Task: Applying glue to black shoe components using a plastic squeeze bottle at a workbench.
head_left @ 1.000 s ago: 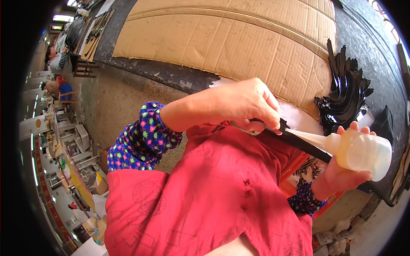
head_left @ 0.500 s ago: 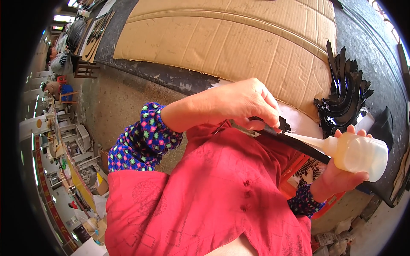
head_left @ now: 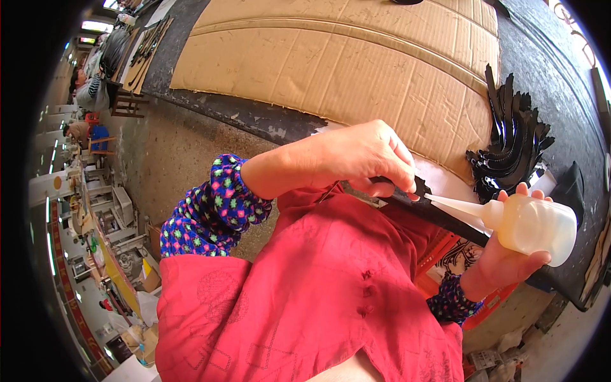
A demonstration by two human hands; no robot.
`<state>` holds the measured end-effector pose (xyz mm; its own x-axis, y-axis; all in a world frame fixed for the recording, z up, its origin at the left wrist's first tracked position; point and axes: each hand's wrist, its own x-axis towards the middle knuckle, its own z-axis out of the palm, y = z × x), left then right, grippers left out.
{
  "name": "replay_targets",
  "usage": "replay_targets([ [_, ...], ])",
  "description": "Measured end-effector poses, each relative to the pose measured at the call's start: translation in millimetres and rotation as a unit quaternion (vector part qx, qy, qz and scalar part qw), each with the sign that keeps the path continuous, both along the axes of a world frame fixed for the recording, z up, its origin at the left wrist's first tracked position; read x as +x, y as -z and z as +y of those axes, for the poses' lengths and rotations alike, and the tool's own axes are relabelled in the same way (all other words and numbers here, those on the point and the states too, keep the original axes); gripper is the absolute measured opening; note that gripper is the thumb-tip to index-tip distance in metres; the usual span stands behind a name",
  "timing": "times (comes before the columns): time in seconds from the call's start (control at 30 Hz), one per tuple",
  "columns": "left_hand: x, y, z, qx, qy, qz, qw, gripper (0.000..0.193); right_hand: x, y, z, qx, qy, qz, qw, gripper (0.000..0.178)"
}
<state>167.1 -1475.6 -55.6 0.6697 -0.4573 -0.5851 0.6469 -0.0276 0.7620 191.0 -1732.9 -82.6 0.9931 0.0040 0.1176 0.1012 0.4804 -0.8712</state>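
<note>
The black piece (head_left: pixel 422 186) sits at the fingertips of my left hand (head_left: pixel 369 153), which pinches it between thumb and forefinger, its ragged end poking out toward my right hand (head_left: pixel 501 262). My fingers hide the rest, so I cannot tell its full length. My right hand wraps the bottle (head_left: pixel 538 228), thumb on the near side, fingertips showing behind. The bottle's long axis runs across to my left hand, its nozzle (head_left: pixel 455 205) narrowing to a tip right by the ragged end; whether they touch I cannot tell. My left hand is the nearer to that tip.

Beyond my hands, cardboard (head_left: pixel 337 70) covers part of the bench (head_left: pixel 538 70); a pile of black strips (head_left: pixel 512 143) lies past the bottle.

Compared with a second ago, the bottle has shifted slightly toward my left hand, whose pinch is unchanged.
</note>
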Motion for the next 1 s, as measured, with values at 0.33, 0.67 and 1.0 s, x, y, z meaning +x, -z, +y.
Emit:
replay_targets([
  [0.33,-2,-2,3,-0.008,-0.018,0.024,1.000,0.014,0,4,-7,-0.005,-0.016,-0.013,1.000,0.085],
  [0.67,-4,-4,4,0.002,-0.011,0.022,1.000,0.014,2,3,-3,0.014,-0.025,-0.009,1.000,0.082],
  [1.0,-6,-9,4,-0.009,-0.021,0.046,0.999,0.016,5,4,9,0.016,-0.045,-0.005,0.999,0.080],
])
